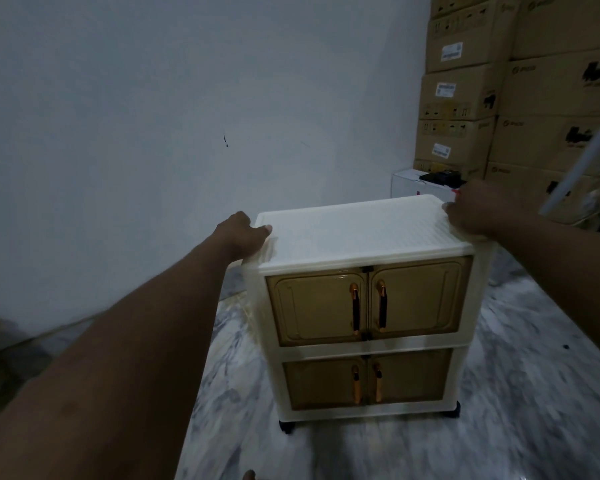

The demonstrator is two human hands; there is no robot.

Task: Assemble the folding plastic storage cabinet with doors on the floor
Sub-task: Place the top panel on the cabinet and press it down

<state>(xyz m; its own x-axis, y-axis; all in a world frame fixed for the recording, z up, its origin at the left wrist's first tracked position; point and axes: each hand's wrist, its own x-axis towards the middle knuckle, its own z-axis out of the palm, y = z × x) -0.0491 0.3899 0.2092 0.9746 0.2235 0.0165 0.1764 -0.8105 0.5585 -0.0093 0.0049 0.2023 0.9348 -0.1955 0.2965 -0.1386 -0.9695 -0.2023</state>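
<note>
The left hand [243, 233] is gripping the left edge of the top panel [354, 230], its thumb lying on the ribbed white surface and its fingers going down over the side, out of sight. The right hand [475, 209] is clasping the panel's far right corner, fingers curling over the rim. Both arms are reaching out from the near side.

The panel is sitting on the cabinet [368, 344], which is standing upright on the floor [506, 410] in the middle of the scene, its front facing the near side. Two upper doors [316, 306] and two lower doors [321, 384], all amber and translucent, are sitting closed in the cream frame, each pair meeting at the centre with dark-and-copper handles [355, 308]. Black wheels [286, 427] are showing under the near corners.

The marbled grey floor is looking blurred. A plain wall [153, 116] is running behind and to the left. Cardboard boxes [534, 81] are standing stacked at the far right, with a white box [407, 183] just behind the cabinet. A pale blurred strip [582, 161] is slanting across the right edge.
</note>
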